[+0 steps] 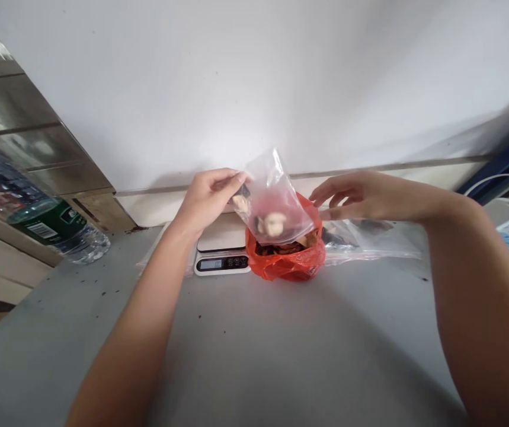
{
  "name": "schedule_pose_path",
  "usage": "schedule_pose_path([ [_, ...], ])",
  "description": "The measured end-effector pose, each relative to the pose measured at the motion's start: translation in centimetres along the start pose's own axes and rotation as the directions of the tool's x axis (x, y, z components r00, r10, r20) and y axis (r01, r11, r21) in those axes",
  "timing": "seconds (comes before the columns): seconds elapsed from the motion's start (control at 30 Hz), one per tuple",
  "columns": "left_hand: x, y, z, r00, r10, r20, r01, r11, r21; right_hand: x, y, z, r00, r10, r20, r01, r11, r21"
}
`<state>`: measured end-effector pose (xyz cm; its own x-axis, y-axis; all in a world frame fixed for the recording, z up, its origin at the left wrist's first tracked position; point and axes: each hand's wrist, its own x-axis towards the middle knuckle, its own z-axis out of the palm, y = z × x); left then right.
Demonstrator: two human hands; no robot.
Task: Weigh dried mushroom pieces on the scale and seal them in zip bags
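My left hand (212, 198) pinches the upper left edge of a clear plastic bag (276, 184). Pale and dark dried pieces, perhaps mushroom, show inside it (273, 225). The clear bag hangs tilted over a red plastic bag (285, 267), whose open top shows dark brown dried pieces (281, 247). At the red bag's right rim is my right hand (347, 196), thumb and fingers apart; whether the fingertips touch the rim I cannot tell. Left of the red bag lies a white digital scale (221, 240) with a lit display, partly behind my left hand and the bags.
Flat clear bags (370, 240), one with dark contents, lie on the grey table (245, 350) to the right. More clear plastic (150, 255) lies left of the scale. A large water bottle (54, 219) stands at the left. The white wall (192, 89) bounds the table's back.
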<state>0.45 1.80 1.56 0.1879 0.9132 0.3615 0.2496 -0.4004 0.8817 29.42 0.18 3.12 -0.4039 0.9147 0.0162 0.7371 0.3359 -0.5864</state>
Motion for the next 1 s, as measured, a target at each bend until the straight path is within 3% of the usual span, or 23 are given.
schedule_pose_path([
  [0.13, 0.6, 0.9, 1.1, 0.99, 0.128, 0.058, -0.133, 0.986, 0.1, 0.0, -1.2, 0.2, 0.996, -0.024, 0.086, 0.018, 0.997, 0.075],
  [0.33, 2.1, 2.9, 1.8, 0.949, 0.27, 0.163, -0.303, 0.925, 0.231, 0.5, -0.7, 0.4, 0.995, -0.086, 0.053, 0.082, 0.995, 0.057],
  [0.5, 2.5, 4.4, 2.1, 0.921, 0.363, 0.141, -0.388, 0.885, 0.258, 0.6, -0.9, 0.6, 0.994, -0.107, -0.01, 0.107, 0.994, 0.019],
  [0.63, 2.5, 4.3, 2.2, 0.928, 0.367, 0.069, -0.373, 0.902, 0.218, 0.6, -0.7, 0.8, 0.99, -0.087, -0.114, 0.092, 0.995, 0.043],
  [0.73, 2.4, 3.6, 1.8, 0.927, 0.371, -0.047, -0.358, 0.917, 0.176, 0.7, -0.1, 0.8, 0.98, -0.084, -0.178, 0.101, 0.991, 0.089],
  [0.83, 2.0, 2.8, 1.0, 0.942, 0.307, -0.134, -0.285, 0.946, 0.157, 0.8, 0.2, 0.8, 0.973, -0.089, -0.212, 0.125, 0.979, 0.161],
  [1.0, 0.6, 1.8, -0.3, 0.994, 0.102, -0.045, -0.092, 0.977, 0.193, 0.8, -0.9, 1.5, 0.977, -0.084, -0.194, 0.149, 0.925, 0.35],
])
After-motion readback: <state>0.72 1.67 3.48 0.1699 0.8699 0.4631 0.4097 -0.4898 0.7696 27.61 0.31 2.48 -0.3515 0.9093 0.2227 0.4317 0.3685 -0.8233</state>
